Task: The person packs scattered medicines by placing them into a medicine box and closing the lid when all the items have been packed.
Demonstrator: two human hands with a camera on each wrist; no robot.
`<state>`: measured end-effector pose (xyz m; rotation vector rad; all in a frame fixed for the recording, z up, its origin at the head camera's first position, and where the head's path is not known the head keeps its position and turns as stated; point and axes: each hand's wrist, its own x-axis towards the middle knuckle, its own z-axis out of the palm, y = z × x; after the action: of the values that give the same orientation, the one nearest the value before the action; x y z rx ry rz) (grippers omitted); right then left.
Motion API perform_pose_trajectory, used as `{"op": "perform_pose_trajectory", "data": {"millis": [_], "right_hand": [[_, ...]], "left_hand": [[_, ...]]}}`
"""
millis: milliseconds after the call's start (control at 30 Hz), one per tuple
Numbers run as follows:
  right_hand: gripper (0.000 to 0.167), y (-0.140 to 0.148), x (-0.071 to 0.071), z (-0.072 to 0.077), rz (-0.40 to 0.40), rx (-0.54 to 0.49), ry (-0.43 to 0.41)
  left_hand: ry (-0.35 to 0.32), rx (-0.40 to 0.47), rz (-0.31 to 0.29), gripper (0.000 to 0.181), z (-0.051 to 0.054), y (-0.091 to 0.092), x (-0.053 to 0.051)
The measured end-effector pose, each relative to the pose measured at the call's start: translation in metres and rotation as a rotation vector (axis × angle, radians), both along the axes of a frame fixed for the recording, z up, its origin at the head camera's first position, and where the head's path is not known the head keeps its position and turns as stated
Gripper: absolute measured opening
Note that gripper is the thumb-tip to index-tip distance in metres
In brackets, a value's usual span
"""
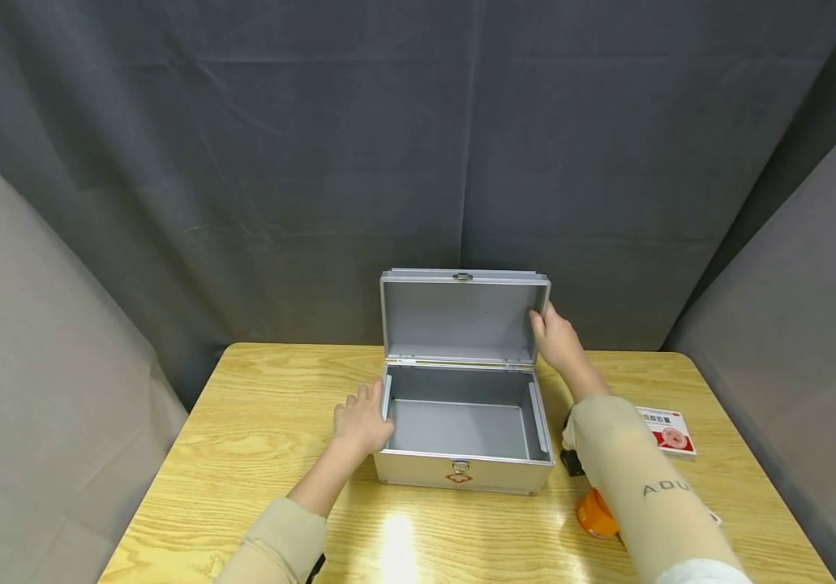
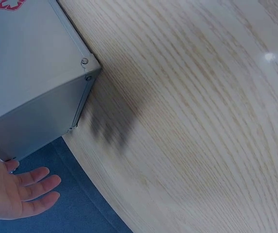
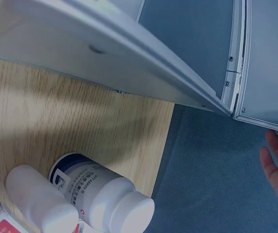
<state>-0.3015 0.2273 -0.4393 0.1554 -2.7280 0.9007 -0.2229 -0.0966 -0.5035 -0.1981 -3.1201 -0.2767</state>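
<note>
While the case [image 1: 454, 473] sits near the far edge of the surface [image 1: 279, 405], we have broad room leftward and an orange jar [image 1: 596, 514] rightward; our right grip [image 1: 558, 341] pinches the raised lid [image 1: 457, 320] at its right side, our left grip [image 1: 362, 419], fingers spread, touches the case's left wall.

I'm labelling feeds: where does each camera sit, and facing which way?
Head: worn there, facing forward-down at the case; left hand, right hand, sleeves show.
Left wrist: worn there, facing case and table; left hand shows.
Right wrist: worn there, facing case and white bottles; right hand shows.
Both wrist views share the case.
</note>
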Motion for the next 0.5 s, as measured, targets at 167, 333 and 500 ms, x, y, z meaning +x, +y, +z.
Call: {"op": "perform_pose_trajectory", "data": {"millis": [167,333,500], "right_hand": [[0.047,-0.0012,-0.0025,-0.0019,-0.014,-0.016,0.0],[0.048,-0.0037,-0.0044,-0.0026,-0.033,-0.029,-0.015],[0.048,-0.0074,-0.0042,-0.0004,-0.047,-0.035,-0.041]], "left_hand": [[-0.002,0.006,0.004,0.07,0.002,-0.0001,0.001],[-0.007,0.017,0.007,0.07,0.0012,-0.0012,0.0019],[-0.003,0.025,0.008,0.071,-0.0025,-0.0022,0.0023]]}}
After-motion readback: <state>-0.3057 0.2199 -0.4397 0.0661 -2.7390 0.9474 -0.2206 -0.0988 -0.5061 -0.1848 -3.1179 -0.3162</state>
